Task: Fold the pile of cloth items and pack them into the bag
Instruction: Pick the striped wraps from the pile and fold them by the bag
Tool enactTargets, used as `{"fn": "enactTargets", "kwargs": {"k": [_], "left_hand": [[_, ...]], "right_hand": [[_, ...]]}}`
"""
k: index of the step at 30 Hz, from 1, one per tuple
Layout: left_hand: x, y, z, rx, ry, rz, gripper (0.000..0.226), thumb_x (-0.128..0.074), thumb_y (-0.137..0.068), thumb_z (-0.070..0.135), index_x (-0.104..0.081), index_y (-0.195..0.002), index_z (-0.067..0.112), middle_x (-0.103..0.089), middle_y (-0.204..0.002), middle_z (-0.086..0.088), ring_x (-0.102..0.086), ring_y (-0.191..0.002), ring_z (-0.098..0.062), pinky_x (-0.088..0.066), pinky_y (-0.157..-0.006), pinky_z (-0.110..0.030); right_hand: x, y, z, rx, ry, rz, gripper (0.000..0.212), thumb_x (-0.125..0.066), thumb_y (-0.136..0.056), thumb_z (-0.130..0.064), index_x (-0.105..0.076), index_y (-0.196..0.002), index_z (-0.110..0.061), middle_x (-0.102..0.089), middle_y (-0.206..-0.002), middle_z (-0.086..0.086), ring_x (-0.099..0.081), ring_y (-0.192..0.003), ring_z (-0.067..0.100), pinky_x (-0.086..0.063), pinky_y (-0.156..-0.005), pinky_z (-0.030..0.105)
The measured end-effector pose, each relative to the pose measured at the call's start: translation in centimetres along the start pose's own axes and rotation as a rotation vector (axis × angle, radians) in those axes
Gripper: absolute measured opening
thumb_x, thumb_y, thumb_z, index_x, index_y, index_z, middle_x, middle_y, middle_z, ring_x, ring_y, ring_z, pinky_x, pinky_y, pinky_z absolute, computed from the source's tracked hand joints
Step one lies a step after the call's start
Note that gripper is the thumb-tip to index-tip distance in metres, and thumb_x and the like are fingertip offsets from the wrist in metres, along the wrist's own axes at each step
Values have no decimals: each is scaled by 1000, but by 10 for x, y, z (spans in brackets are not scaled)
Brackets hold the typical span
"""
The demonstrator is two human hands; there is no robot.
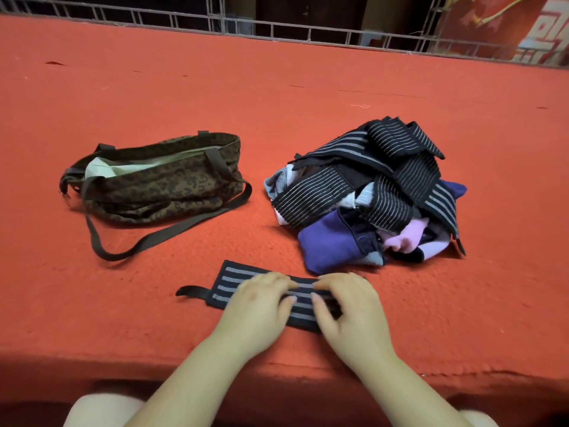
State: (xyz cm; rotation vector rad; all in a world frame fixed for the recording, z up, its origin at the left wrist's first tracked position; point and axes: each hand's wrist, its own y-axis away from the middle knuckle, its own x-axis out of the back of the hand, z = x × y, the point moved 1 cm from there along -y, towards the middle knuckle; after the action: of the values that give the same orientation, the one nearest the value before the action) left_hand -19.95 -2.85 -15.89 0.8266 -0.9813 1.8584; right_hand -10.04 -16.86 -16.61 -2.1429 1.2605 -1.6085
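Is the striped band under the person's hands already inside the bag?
No: the striped band lies flat on the red surface under both hands, apart from the bag.

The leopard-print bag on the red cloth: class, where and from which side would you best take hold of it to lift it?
Grip the short dark handle arching over the bag at its open top, coming from above. It stands clear of the slumped fabric, while the long strap lies flat on the red cloth and would probably tip the bag.

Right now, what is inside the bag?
The bag lies open on the red cloth surface. Only a pale lining or cloth shows through its mouth; anything deeper is hidden by its patterned side.
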Motion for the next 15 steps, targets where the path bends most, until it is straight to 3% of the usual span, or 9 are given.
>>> {"fn": "enactTargets", "kwargs": {"k": [4, 9, 12, 15], "left_hand": [[-20, 0, 29, 1, 126, -99, 44, -38, -88, 45, -66, -114, 23, -62, -117, 11, -53, -111, -8, -35, -100, -21], [-34, -8, 49, 84, 191, -81, 29, -46, -96, 41, -64, -113, 26, -61, -116, 13, -49, -114, -5, -32, -99, -19], [-37, -15, 59, 253, 338, -109, 24, -50, -93, 46, -65, -97, 29, -65, -103, 12, -57, -101, -7, -40, -90, -24], [-34, -17, 64, 432, 578, -84, 33, -57, -82, 59, -61, -83, 27, -66, -84, 10, -62, -85, -11, -48, -81, -32]], "right_hand": [[22, 17, 31, -293, 134, 102, 33, -50, -81, -45, -64, -97, -20, -65, -96, -8, -58, -88, 19, -37, -83, 30], [27, 35, 44, -449, 194, -49, 56, -30, -86, -59, -72, -82, -22, -69, -92, -4, -61, -92, 23, -42, -89, 40], [32, 32, 38, -499, -201, -94, 53, -26, -87, -64, -64, -76, -28, -67, -80, -10, -58, -82, 12, -43, -80, 34], [36, 26, 22, -566, -588, -120, 38, -36, -89, -49, -68, -96, -30, -70, -99, -18, -62, -98, -1, -45, -89, 22]]}}
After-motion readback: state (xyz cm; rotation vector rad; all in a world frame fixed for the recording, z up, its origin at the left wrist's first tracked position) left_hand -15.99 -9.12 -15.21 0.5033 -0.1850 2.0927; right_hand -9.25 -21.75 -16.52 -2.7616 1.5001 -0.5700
